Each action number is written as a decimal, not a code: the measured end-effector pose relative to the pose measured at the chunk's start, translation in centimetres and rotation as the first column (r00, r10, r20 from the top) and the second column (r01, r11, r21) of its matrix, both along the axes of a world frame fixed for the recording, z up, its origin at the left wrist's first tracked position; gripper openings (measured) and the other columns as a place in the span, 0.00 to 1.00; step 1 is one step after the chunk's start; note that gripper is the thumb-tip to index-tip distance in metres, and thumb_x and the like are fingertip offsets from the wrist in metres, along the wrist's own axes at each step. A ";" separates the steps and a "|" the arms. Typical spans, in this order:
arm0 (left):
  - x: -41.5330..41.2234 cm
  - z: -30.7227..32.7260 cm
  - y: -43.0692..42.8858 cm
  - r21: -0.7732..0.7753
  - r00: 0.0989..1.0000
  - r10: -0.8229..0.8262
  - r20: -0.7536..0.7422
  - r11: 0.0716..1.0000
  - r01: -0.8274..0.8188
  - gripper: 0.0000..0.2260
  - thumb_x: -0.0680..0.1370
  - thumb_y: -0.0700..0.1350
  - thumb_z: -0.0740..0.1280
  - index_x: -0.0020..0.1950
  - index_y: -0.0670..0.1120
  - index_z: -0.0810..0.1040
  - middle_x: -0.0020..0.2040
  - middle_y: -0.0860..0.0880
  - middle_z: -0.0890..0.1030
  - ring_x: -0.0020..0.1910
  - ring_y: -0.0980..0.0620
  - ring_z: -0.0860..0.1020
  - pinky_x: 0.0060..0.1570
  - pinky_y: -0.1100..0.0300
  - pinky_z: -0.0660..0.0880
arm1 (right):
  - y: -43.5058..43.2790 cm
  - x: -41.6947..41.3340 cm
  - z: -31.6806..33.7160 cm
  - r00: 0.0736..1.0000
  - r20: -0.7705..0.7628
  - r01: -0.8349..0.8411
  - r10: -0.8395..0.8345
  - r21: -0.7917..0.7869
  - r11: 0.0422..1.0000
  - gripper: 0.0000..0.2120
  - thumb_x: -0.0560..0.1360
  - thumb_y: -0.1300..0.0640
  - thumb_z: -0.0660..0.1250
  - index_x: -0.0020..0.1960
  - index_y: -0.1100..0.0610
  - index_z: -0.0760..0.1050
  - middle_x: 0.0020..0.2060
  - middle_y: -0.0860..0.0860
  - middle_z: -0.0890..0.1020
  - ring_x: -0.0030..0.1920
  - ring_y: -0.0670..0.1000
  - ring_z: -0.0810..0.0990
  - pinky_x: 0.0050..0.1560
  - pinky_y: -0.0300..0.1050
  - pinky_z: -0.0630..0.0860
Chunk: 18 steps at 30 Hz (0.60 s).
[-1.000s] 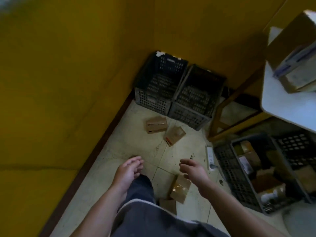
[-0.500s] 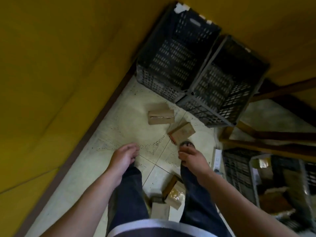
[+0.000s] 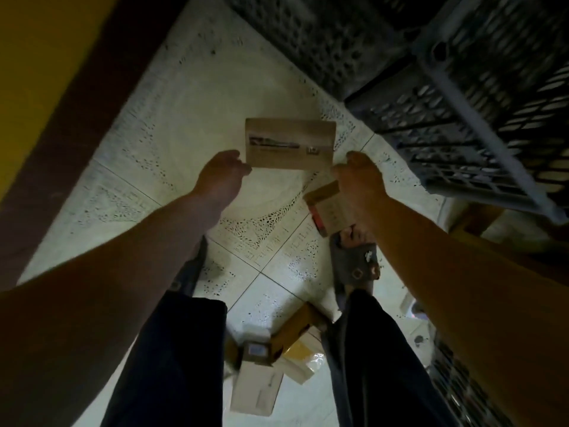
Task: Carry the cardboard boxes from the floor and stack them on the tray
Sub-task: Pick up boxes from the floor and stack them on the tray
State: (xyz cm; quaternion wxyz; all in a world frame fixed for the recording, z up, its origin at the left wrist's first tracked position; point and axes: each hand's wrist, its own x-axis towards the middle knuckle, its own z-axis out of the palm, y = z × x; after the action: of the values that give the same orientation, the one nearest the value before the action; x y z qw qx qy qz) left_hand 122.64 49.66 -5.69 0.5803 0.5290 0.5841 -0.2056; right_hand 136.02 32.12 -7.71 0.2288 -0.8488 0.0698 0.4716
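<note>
Flanking the cardboard box [image 3: 291, 143] on the floor [image 3: 184, 118], my left hand [image 3: 220, 177] and right hand [image 3: 358, 180] sit at its near corners, fingers [image 3: 237, 163] loosely curled; whether they grip yet, I cannot tell. Recommend squeezing both short ends evenly, lifting level, clear of the crate [image 3: 462, 118].

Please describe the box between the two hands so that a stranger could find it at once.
Find the two black crates. On the pale floor before them, a box is between the left hand and right hand. It bears a dark printed strip; the tilted box nearer the right foot has a red edge.
</note>
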 end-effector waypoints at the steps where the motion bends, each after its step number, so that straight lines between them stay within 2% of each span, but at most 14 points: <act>1: 0.3 -1.3 0.0 0.000 1.000 -0.022 -0.008 1.000 0.022 0.26 0.78 0.44 0.66 0.75 0.46 0.65 0.72 0.45 0.71 0.68 0.46 0.71 0.70 0.48 0.67 | 0.4 0.3 -0.8 1.000 -0.001 0.013 -0.013 0.000 1.000 0.20 0.80 0.57 0.59 0.70 0.59 0.68 0.64 0.56 0.76 0.63 0.56 0.75 0.51 0.40 0.67; 4: 1.5 -3.9 0.0 0.007 0.996 -0.081 -0.032 0.997 0.082 0.27 0.78 0.44 0.65 0.75 0.40 0.63 0.74 0.41 0.66 0.71 0.41 0.67 0.71 0.47 0.64 | 0.8 0.7 -3.8 0.998 -0.027 0.063 -0.063 0.003 0.998 0.22 0.81 0.55 0.59 0.74 0.58 0.63 0.70 0.54 0.71 0.68 0.54 0.71 0.47 0.34 0.63; 5: 1.8 -4.5 0.0 0.016 0.994 -0.099 -0.047 0.995 0.100 0.25 0.77 0.43 0.64 0.73 0.38 0.64 0.72 0.38 0.68 0.70 0.39 0.68 0.67 0.48 0.67 | 1.0 0.5 -4.2 0.997 -0.022 0.068 -0.068 0.002 0.998 0.23 0.81 0.54 0.59 0.74 0.58 0.63 0.70 0.55 0.70 0.69 0.54 0.70 0.49 0.34 0.64; 6: 2.1 -4.9 -0.1 0.019 0.992 -0.110 -0.054 0.994 0.112 0.21 0.77 0.41 0.62 0.70 0.37 0.69 0.68 0.37 0.72 0.67 0.39 0.71 0.58 0.52 0.72 | 1.3 0.4 -4.4 0.998 -0.017 0.058 -0.058 0.002 0.998 0.22 0.81 0.55 0.60 0.73 0.60 0.65 0.69 0.57 0.72 0.67 0.56 0.72 0.51 0.37 0.65; 7: 2.4 -5.1 -0.2 0.023 0.992 -0.113 -0.052 0.993 0.114 0.16 0.77 0.41 0.62 0.64 0.40 0.74 0.60 0.39 0.77 0.62 0.41 0.74 0.48 0.57 0.72 | 1.4 0.4 -4.7 0.999 -0.018 0.045 -0.044 0.015 0.999 0.20 0.80 0.56 0.60 0.70 0.62 0.69 0.66 0.59 0.75 0.65 0.58 0.74 0.51 0.40 0.68; 8: 2.8 -5.3 -0.2 0.033 0.993 -0.109 -0.047 0.993 0.110 0.10 0.78 0.40 0.61 0.57 0.44 0.77 0.51 0.43 0.79 0.54 0.44 0.76 0.41 0.60 0.69 | 1.6 0.4 -4.9 0.999 -0.020 0.044 -0.043 0.021 0.999 0.18 0.79 0.56 0.61 0.66 0.62 0.72 0.62 0.60 0.77 0.60 0.59 0.76 0.51 0.42 0.70; 9: 3.1 -5.4 -0.2 0.045 0.995 -0.096 -0.032 0.994 0.097 0.07 0.78 0.39 0.61 0.52 0.46 0.77 0.44 0.48 0.76 0.49 0.46 0.74 0.41 0.60 0.67 | 1.8 0.4 -5.1 0.999 -0.031 0.042 -0.041 0.023 0.999 0.16 0.79 0.56 0.61 0.64 0.61 0.74 0.59 0.59 0.79 0.55 0.58 0.78 0.50 0.43 0.72; 10: 3.2 -5.4 -0.2 0.052 0.997 -0.079 -0.020 0.995 0.080 0.07 0.78 0.39 0.61 0.50 0.47 0.76 0.42 0.49 0.75 0.49 0.47 0.73 0.44 0.58 0.68 | 1.8 0.4 -5.0 0.998 -0.039 0.045 -0.044 0.021 0.999 0.14 0.79 0.54 0.62 0.61 0.60 0.75 0.54 0.56 0.80 0.48 0.55 0.78 0.48 0.43 0.73; 12: 3.3 -4.8 -0.1 0.048 0.998 -0.062 -0.002 0.997 0.062 0.08 0.79 0.39 0.60 0.53 0.44 0.78 0.48 0.46 0.77 0.55 0.44 0.75 0.55 0.52 0.72 | 1.6 0.4 -4.7 0.998 -0.050 0.050 -0.048 0.036 0.998 0.13 0.79 0.55 0.62 0.59 0.61 0.76 0.43 0.50 0.78 0.40 0.48 0.75 0.38 0.39 0.72; 13: 3.1 -4.3 -0.1 0.040 0.998 -0.061 0.000 0.997 0.061 0.07 0.78 0.41 0.61 0.51 0.45 0.78 0.50 0.45 0.78 0.56 0.44 0.75 0.60 0.50 0.72 | 1.5 0.4 -4.2 0.998 -0.055 0.043 -0.041 0.044 0.998 0.14 0.79 0.57 0.60 0.60 0.63 0.76 0.40 0.49 0.77 0.39 0.47 0.73 0.36 0.37 0.70; 15: 2.3 -2.4 -0.2 0.005 0.999 -0.046 -0.005 0.999 0.046 0.04 0.76 0.44 0.62 0.41 0.50 0.75 0.45 0.49 0.76 0.54 0.47 0.73 0.64 0.49 0.70 | 1.2 -0.1 -2.4 0.998 -0.057 0.023 -0.020 0.055 0.998 0.15 0.79 0.59 0.60 0.61 0.64 0.76 0.47 0.55 0.80 0.41 0.48 0.73 0.37 0.38 0.70; 16: 1.9 -1.7 -0.3 -0.008 1.000 -0.023 -0.011 1.000 0.023 0.05 0.76 0.44 0.63 0.39 0.50 0.73 0.44 0.49 0.75 0.53 0.48 0.73 0.65 0.48 0.70 | 1.1 -0.3 -1.4 0.997 -0.066 0.045 -0.041 0.051 0.998 0.14 0.78 0.59 0.60 0.60 0.63 0.76 0.51 0.57 0.80 0.42 0.49 0.74 0.39 0.40 0.71; 18: 1.0 0.4 -0.2 0.003 1.000 0.020 -0.013 1.000 -0.020 0.07 0.77 0.42 0.63 0.39 0.50 0.72 0.45 0.49 0.76 0.54 0.47 0.75 0.64 0.48 0.71 | 1.1 -1.0 1.8 0.992 -0.077 0.100 -0.096 0.045 0.994 0.10 0.78 0.59 0.61 0.55 0.61 0.77 0.50 0.57 0.80 0.41 0.50 0.76 0.40 0.44 0.73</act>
State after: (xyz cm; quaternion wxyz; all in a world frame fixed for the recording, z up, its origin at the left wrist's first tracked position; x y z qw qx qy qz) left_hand 123.63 49.44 -5.28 0.5775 0.5226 0.5935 -0.2026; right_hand 135.03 33.18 -5.92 0.2697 -0.8201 0.1084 0.4929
